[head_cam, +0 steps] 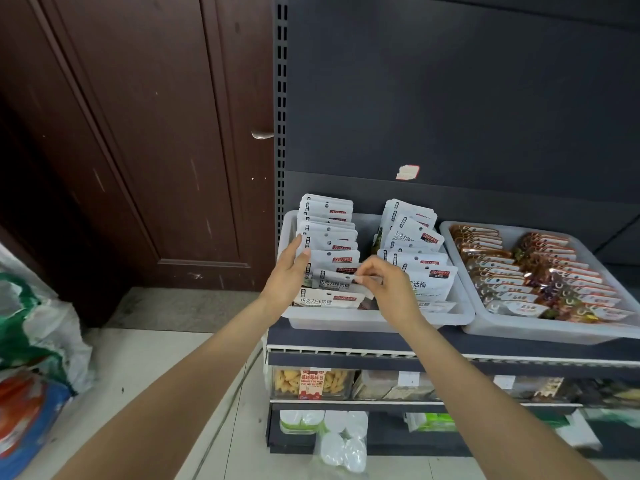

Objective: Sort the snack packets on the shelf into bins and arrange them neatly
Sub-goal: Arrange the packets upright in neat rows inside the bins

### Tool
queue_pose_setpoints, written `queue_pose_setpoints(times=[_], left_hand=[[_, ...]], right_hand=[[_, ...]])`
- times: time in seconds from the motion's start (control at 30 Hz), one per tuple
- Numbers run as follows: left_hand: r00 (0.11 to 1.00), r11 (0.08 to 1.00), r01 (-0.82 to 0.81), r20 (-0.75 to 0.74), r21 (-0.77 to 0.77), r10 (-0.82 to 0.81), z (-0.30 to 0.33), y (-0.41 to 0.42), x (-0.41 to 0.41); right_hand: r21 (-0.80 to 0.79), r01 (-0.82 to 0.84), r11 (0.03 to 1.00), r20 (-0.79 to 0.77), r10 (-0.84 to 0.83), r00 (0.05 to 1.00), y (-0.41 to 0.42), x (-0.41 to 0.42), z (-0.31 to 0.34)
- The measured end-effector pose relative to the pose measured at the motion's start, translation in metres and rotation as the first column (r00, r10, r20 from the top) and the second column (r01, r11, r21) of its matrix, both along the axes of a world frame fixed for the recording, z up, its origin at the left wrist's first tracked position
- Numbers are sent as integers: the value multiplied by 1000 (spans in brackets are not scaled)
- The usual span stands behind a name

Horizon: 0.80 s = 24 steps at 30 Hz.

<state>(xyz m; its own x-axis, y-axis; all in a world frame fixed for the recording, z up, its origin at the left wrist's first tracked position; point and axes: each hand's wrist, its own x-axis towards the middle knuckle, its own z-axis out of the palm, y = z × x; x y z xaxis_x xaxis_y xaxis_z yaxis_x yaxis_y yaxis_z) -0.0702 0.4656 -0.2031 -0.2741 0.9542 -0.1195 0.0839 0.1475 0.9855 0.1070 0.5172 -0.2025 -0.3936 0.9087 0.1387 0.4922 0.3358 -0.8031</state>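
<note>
Both bare arms reach forward from the near edge to the left bin (367, 322) on the shelf (450, 344). The left hand (285, 277) is spread with fingers straight, its palm laid against the left side of the left row of white packets (327, 237), fingertips up beside the bin's left wall. The right hand (389, 289) has its wrist bent, thumb and forefinger pinching the top edge of one white packet (334, 280) near the front of that row, the other fingers curled. Two bins sit side by side, touching; the left one holds two rows of upright white packets, too overlapped to count exactly. The right bin (540, 330) holds two rows of brown and orange packets (526, 271), also overlapped. Below are two lower shelves with other goods (311, 382).
</note>
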Motion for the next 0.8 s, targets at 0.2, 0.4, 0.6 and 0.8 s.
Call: queue_pose_setpoints(times=[0.2,0.4,0.6,0.8], left_hand=[[1000,1000,-6,11,-13,6,1,-1,-3],[997,1000,1,73,-10,0,4,-6,-4],[920,988,-39,381,-148,93,-6,0,-1],[912,982,-94,382,-163,151,-5,4,-2]], right_hand=[[-101,-107,989,-56,102,993,0,-22,-4],[-3,71,997,-118,-71,991,-3,-18,-6],[-574,77,815,-260,-270,927,-10,-37,-12],[-525,50,849,-210,-187,960,6,-31,-18]])
